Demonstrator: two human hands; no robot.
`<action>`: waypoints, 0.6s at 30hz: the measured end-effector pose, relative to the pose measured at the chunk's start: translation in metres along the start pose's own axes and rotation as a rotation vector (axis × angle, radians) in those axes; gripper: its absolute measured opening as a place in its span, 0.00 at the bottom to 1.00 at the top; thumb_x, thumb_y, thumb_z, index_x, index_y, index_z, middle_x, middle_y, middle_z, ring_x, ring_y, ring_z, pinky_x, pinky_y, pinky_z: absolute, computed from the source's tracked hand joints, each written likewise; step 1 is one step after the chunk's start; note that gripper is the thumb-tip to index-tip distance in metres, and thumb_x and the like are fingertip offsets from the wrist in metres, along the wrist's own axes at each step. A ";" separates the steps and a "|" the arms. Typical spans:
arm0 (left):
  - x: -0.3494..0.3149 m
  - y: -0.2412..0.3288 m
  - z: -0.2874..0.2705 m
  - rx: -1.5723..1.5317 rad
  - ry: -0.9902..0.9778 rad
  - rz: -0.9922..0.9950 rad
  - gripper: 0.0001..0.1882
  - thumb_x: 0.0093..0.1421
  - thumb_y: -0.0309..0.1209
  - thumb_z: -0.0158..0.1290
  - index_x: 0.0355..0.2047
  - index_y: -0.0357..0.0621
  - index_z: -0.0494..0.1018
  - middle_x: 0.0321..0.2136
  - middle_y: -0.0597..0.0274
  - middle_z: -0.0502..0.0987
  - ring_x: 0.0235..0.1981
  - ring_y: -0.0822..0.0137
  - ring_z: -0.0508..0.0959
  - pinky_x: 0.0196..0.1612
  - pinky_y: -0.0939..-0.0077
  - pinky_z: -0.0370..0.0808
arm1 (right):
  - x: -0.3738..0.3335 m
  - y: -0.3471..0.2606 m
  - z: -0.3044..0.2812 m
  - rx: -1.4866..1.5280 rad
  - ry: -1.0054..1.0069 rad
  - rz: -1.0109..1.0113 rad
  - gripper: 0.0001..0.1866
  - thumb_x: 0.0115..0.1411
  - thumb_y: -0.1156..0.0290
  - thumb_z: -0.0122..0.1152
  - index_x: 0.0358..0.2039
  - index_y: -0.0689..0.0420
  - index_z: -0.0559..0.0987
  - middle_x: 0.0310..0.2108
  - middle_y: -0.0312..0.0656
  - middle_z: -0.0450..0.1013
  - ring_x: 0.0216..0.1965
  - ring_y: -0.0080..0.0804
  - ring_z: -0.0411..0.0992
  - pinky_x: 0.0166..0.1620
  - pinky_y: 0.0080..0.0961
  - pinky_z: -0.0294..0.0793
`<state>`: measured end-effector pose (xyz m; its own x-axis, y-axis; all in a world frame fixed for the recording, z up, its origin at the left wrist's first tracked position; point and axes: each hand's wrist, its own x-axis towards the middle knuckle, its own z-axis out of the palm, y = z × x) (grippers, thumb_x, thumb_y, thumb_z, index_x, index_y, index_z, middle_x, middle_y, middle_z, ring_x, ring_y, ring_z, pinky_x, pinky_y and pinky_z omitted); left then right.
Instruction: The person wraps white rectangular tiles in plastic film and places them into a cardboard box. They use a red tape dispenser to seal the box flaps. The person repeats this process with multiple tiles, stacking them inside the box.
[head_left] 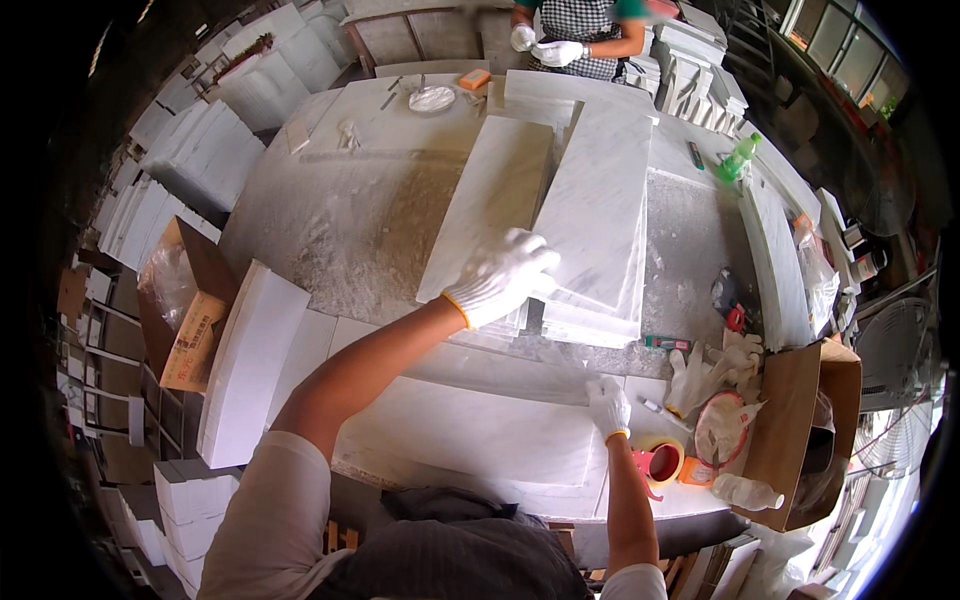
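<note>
Roomy, dusty tabletop (350,220) beside long-edged slabs (598,200)

On the worktable (340,220), a slab (495,190) lies just left of a slab stack (600,190), toward the far edge; a long slab (470,435) lies along the near edge. Of 2 bottles, the near bottle (748,492) lies beside the carton (780,425) at the near right corner; the far bottle (740,158) stands toward the far right corner.

Paned windows (838,48); dusty worktable (345,215)
</note>
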<state>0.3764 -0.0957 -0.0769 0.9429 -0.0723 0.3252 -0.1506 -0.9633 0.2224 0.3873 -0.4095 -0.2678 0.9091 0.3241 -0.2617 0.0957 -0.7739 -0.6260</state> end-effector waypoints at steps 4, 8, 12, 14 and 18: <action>0.010 -0.020 -0.020 -0.251 -0.100 -0.281 0.18 0.58 0.42 0.60 0.43 0.47 0.74 0.46 0.59 0.75 0.45 0.57 0.77 0.46 0.64 0.73 | -0.002 -0.003 -0.002 0.000 0.023 -0.001 0.18 0.61 0.53 0.56 0.37 0.56 0.79 0.35 0.53 0.78 0.40 0.54 0.76 0.45 0.44 0.73; 0.041 -0.043 -0.002 -0.440 -0.036 -0.520 0.36 0.54 0.50 0.64 0.55 0.38 0.67 0.55 0.47 0.70 0.56 0.55 0.72 0.56 0.64 0.69 | 0.001 -0.003 0.002 0.002 -0.026 -0.005 0.19 0.62 0.51 0.54 0.40 0.53 0.79 0.36 0.54 0.79 0.41 0.58 0.76 0.46 0.48 0.73; 0.107 -0.044 0.002 -0.504 -0.156 -0.722 0.49 0.46 0.51 0.67 0.59 0.28 0.62 0.58 0.39 0.68 0.61 0.49 0.69 0.62 0.63 0.66 | 0.000 0.001 -0.001 -0.027 0.005 0.067 0.16 0.60 0.54 0.58 0.34 0.56 0.81 0.31 0.48 0.79 0.36 0.46 0.78 0.42 0.39 0.74; 0.124 -0.049 0.013 -0.504 -0.165 -0.776 0.51 0.44 0.51 0.68 0.59 0.26 0.62 0.56 0.38 0.70 0.60 0.49 0.70 0.61 0.63 0.67 | 0.001 -0.009 -0.005 -0.005 0.011 0.049 0.16 0.60 0.55 0.58 0.33 0.55 0.80 0.30 0.47 0.79 0.36 0.44 0.78 0.41 0.38 0.74; 0.137 -0.051 -0.006 -0.788 -0.414 -0.835 0.63 0.45 0.53 0.68 0.64 0.17 0.48 0.61 0.33 0.63 0.61 0.51 0.67 0.60 0.67 0.67 | 0.000 0.004 0.001 0.006 -0.008 0.103 0.16 0.60 0.55 0.58 0.33 0.55 0.80 0.29 0.47 0.79 0.35 0.43 0.79 0.41 0.38 0.74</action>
<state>0.5113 -0.0547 -0.0382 0.8376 0.2786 -0.4700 0.5438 -0.3425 0.7661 0.3871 -0.4121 -0.2704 0.9108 0.2470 -0.3307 -0.0009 -0.8001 -0.5998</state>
